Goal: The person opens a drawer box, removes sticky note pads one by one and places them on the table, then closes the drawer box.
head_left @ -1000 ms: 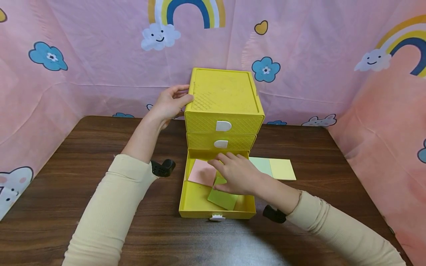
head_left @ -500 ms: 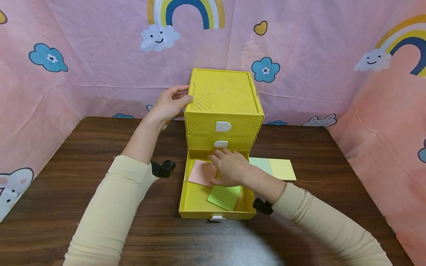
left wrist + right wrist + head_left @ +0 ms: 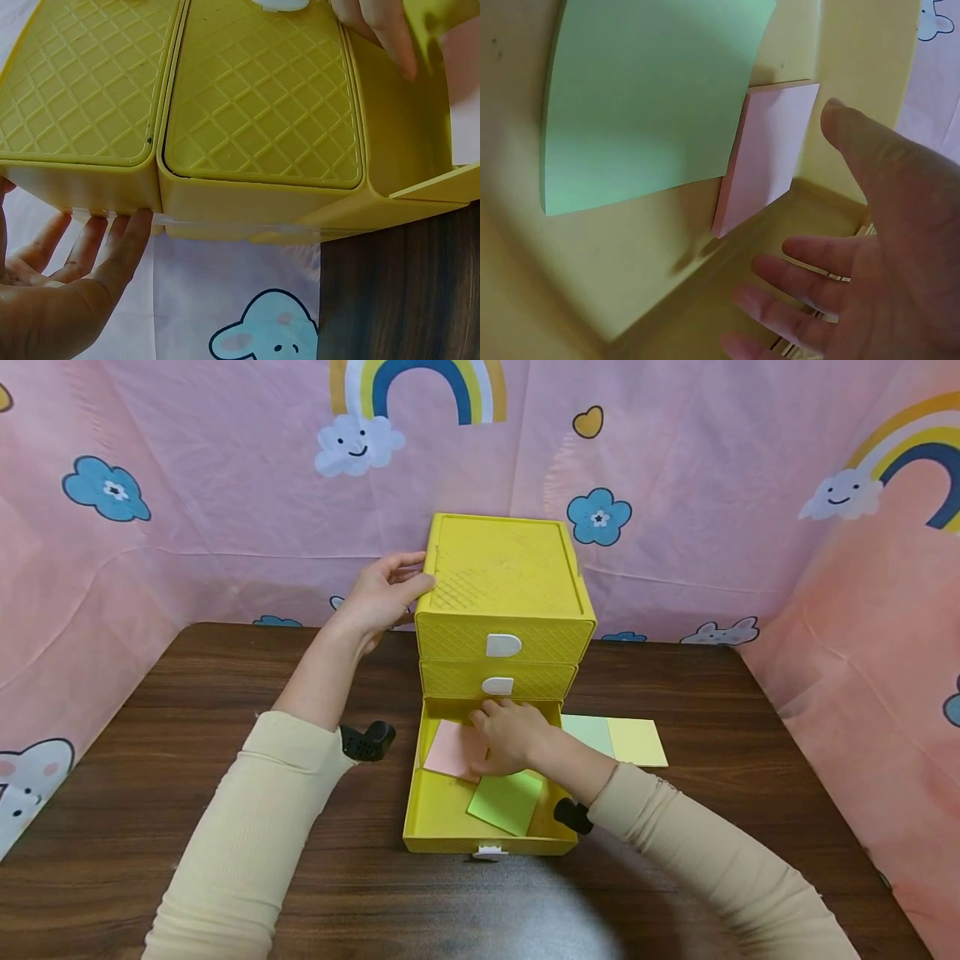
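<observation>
A yellow drawer unit (image 3: 510, 564) stands on the table with its bottom drawer (image 3: 442, 806) pulled out. My left hand (image 3: 378, 597) rests against the unit's upper left side, thumb over the top edge; the left wrist view shows straight fingers (image 3: 112, 247) touching the wall. Over the drawer's back part hovers my right hand (image 3: 517, 739), fingers spread and holding nothing. Inside the drawer lie a pink sticky note pad (image 3: 453, 747) and a green sticky note pad (image 3: 506, 803). The right wrist view has both the green pad (image 3: 645, 105) and pink pad (image 3: 772, 150) apart from the fingers.
Right of the unit, a mint pad (image 3: 590, 732) and a pale yellow pad (image 3: 637, 743) lie side by side on the dark wooden table (image 3: 337, 877). Two upper drawers are closed, with white handles (image 3: 503, 645). A pink patterned cloth (image 3: 262, 510) hangs behind.
My right hand has moved left and slightly farther back over the drawer, uncovering more of the green pad. The left hand and the pads stay where they were.
</observation>
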`<action>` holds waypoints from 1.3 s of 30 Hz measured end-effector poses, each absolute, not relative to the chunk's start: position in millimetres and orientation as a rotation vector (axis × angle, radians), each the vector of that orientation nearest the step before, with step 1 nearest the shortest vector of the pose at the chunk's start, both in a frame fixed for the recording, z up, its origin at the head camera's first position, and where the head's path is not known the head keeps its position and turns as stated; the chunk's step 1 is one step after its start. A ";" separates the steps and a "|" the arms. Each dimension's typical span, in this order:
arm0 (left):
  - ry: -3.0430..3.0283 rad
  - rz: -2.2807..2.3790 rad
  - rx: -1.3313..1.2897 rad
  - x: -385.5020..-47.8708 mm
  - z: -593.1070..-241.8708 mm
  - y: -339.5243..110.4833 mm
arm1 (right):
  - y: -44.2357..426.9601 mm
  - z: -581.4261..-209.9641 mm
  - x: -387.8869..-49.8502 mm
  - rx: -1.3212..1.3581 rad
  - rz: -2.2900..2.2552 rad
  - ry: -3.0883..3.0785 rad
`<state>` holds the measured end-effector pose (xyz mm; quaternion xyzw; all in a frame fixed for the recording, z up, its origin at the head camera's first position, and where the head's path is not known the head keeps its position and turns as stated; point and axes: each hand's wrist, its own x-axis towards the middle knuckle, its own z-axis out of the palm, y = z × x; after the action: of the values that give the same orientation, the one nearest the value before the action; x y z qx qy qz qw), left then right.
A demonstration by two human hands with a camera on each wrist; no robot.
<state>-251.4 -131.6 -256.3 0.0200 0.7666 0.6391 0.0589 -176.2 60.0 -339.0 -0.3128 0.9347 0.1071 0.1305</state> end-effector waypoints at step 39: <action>2.303 1.954 0.088 -251.1 -257.4 -132.7 | 36.4 -366.1 -177.1 -0.763 0.396 2.672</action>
<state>-251.1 -132.7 -257.4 0.0291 0.7608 0.6455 0.0600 -177.1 36.4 -366.1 -0.2679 0.9387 0.1392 0.1665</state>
